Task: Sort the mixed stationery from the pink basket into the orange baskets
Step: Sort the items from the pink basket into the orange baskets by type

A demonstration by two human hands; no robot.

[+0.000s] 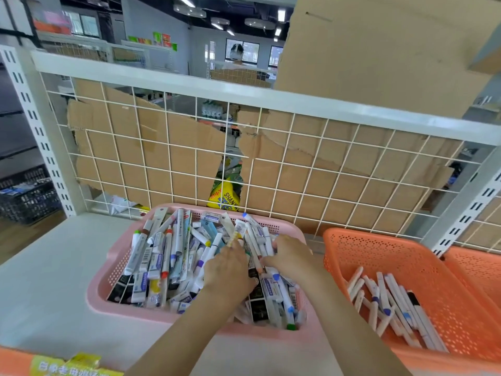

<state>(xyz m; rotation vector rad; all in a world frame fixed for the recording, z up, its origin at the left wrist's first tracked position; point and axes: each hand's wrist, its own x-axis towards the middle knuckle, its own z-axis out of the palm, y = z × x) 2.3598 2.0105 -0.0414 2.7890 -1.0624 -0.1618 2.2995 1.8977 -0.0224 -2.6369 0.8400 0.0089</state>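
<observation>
head — pink basket [93, 294], white shelf [46, 280], grid [168, 147]

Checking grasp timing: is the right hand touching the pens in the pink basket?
Touching. The head view shows the right hand gripping white pens inside the pink basket.

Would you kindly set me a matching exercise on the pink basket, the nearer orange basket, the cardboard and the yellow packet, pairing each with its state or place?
Things:
1. pink basket
2. nearer orange basket
3. cardboard
4. yellow packet

States or places:
A. holds a few white markers
B. brown and torn
C. the left hand and the right hand reach into it
D. shows through the gap in the cardboard

Pairs: 1-C; 2-A; 3-B; 4-D
</observation>
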